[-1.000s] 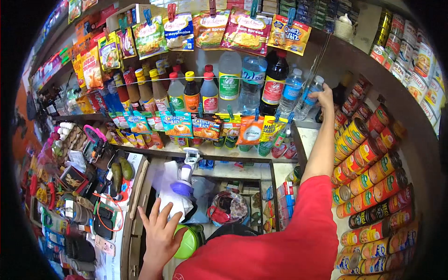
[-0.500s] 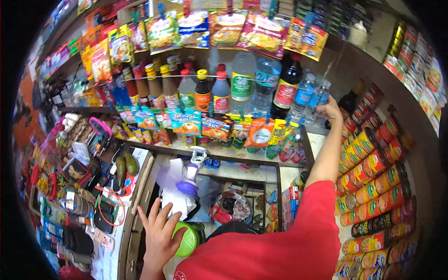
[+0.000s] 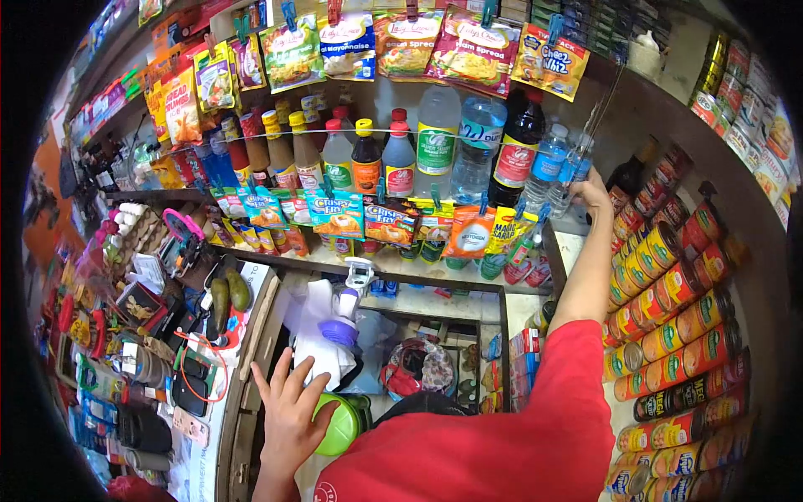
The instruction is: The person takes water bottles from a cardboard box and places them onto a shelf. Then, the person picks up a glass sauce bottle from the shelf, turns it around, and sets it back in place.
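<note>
My right hand [image 3: 591, 192] reaches to the right end of the bottle shelf. It is closed around a small clear water bottle [image 3: 572, 173] with a blue label, its fingertips partly hidden. Beside that stands another blue-labelled water bottle [image 3: 548, 159], and left of it a large dark bottle with a red label [image 3: 514, 155]. My left hand [image 3: 293, 412] hovers low with its fingers spread and nothing in it. Just behind and beside it is a round green lid [image 3: 337, 425].
Seasoning packets [image 3: 336, 212] hang along the shelf front. A thin wire [image 3: 360, 132] crosses the bottles. Stacked cans [image 3: 673, 339] line the right side. A white and purple device [image 3: 340, 322] stands before me; phones and green fruits [image 3: 237, 289] lie on the left counter.
The view has shifted slightly. My right hand stays at the same water bottle, with only a small movement. The left hand keeps its spread pose.
</note>
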`<action>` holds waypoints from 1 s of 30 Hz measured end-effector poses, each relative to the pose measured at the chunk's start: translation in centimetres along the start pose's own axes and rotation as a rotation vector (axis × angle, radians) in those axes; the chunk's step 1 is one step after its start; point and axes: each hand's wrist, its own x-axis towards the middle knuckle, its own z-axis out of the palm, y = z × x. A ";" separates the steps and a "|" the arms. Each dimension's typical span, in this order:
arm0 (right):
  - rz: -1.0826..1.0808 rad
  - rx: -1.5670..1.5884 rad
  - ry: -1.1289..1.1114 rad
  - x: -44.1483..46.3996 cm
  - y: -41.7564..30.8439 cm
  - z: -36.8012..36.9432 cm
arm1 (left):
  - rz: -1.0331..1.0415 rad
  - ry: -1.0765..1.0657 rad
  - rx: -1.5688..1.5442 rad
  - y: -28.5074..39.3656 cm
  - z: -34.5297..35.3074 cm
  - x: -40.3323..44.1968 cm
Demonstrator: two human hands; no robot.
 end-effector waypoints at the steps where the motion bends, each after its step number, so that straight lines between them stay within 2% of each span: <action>1: -0.005 -0.023 0.022 -0.1 -0.2 0.3 | -0.007 0.001 0.001 0.0 0.0 -0.1; 3: -0.013 -0.073 0.097 -1.3 -1.0 0.8 | 0.009 0.001 -0.005 0.1 0.3 0.0; 5: -0.110 -0.179 0.183 -0.3 -0.6 0.0 | 0.017 0.007 -0.015 -0.1 0.4 -0.3; 6: -0.247 -0.192 0.406 3.8 2.9 -1.5 | 0.014 0.009 -0.018 -0.3 0.4 -0.4; 7: -0.460 -0.438 0.677 4.0 2.8 -1.9 | 0.016 0.006 -0.018 -0.4 0.4 -0.4; 9: -0.404 -0.298 0.881 1.2 -1.2 -1.1 | -0.001 0.007 -0.012 -0.7 0.1 -0.6; 12: -0.689 -0.578 1.227 1.6 -3.1 -1.5 | 0.008 0.019 0.031 -1.2 0.4 -0.7; 15: -0.828 -0.753 1.440 2.9 -4.5 -2.7 | -0.003 0.025 0.029 -0.9 0.4 -0.6; 16: -0.660 -0.749 1.329 0.7 -6.7 -2.5 | -0.006 0.026 0.033 -0.8 0.3 -0.5; 19: -0.366 -0.767 1.282 2.7 -6.9 -4.9 | -0.004 0.030 0.037 -0.7 -0.1 -0.2; 22: -0.159 -0.593 1.267 5.6 -5.7 -7.3 | -0.011 0.038 0.004 -1.0 -0.1 -0.2; 25: -0.046 -0.690 1.081 4.3 -6.4 -7.5 | 0.022 0.052 0.032 -1.1 -0.1 -0.1; 28: -0.101 -0.606 1.139 2.4 -8.0 -4.8 | 0.024 0.041 0.034 -0.9 0.0 0.3; 30: -0.161 -0.612 1.208 3.8 -6.4 -4.4 | 0.023 0.024 0.015 -0.7 0.1 0.6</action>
